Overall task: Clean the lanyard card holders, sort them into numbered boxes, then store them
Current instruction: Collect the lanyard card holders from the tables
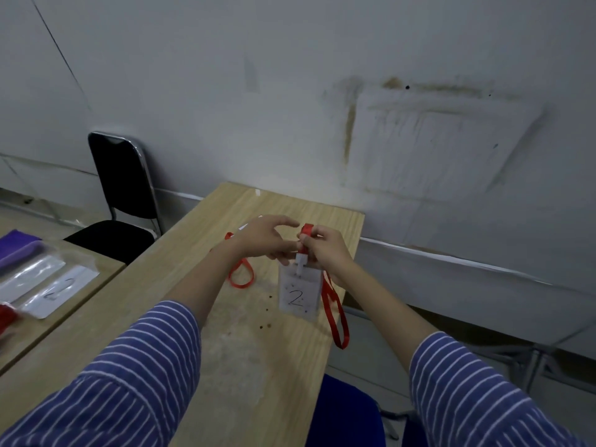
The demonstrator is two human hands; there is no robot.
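A clear card holder (298, 296) with a card marked "2" hangs above the wooden table (180, 285), dotted with small specks. Its white clip joins a red lanyard (335, 314) that loops down on the right and trails left behind my wrist. My right hand (325, 250) pinches the red strap just above the clip. My left hand (267, 238) is beside it, lower fingers at the clip, index finger and thumb stretched out over it. Whether the left fingers grip the clip is hidden.
A second table at the left carries clear holders, one marked "2" (61, 287), plus purple (17, 248) and red items. A black chair (121, 201) stands behind it. A blue chair seat (345, 414) lies below the table's right edge. Crumbs (264, 317) dot the tabletop.
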